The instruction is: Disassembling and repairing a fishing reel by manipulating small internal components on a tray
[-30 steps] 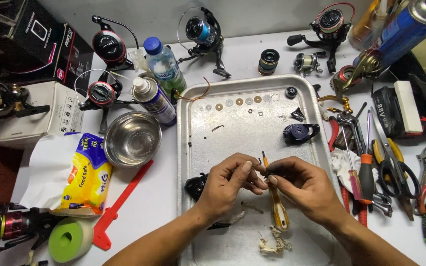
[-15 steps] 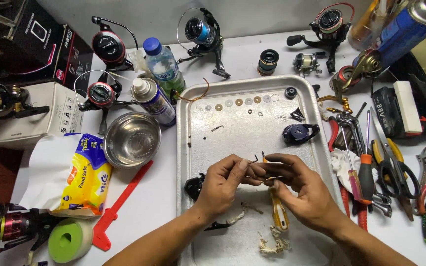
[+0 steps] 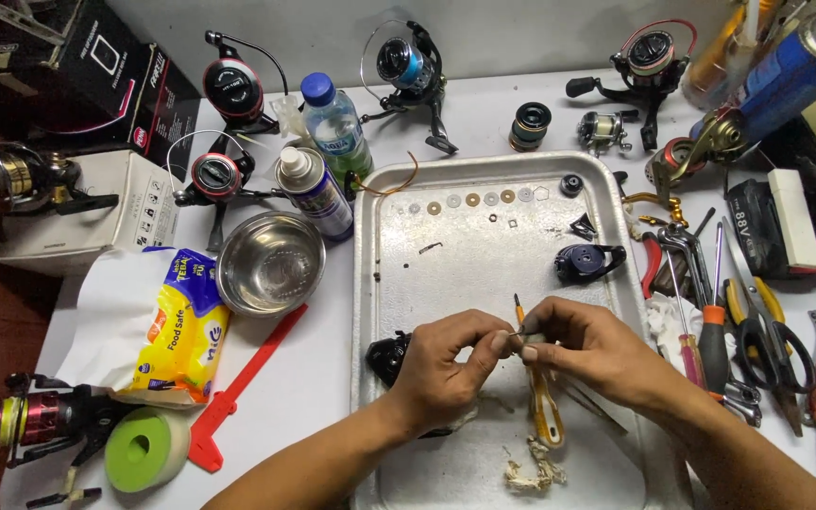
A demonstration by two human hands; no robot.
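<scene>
**Two hands pinch a small part over a crowded metal tray**

Fishing reels ring the work: one (image 3: 230, 90) at the back left, one (image 3: 406, 66) behind the tray, one (image 3: 652, 55) at the back right and one (image 3: 44, 420) at the near left edge. A water bottle (image 3: 335, 130) and a spray can (image 3: 315, 192) stand just left of the tray's far corner, with a steel bowl (image 3: 270, 262) in front of them; the bowl looks empty. A red plastic strip (image 3: 238, 392) and a green tape roll (image 3: 144, 448) lie near the left forearm. Screwdrivers, pliers and scissors (image 3: 765, 345) crowd the right side, close to the right wrist.

The metal tray (image 3: 370, 283) holds a row of washers (image 3: 472, 200) along its far edge, a dark blue reel part (image 3: 586, 262) on its right, a brush with an orange-and-white handle (image 3: 542, 406) under the hands, and a scrap of frayed cloth (image 3: 533, 467) near the front.

The left hand (image 3: 446, 368) and right hand (image 3: 587, 349) meet above the tray's middle. Both have fingertips closed in a pinch on a small grey part (image 3: 525, 338) between them; its shape is too small to tell. A black reel piece (image 3: 387, 357) sits half hidden behind the left hand.
</scene>
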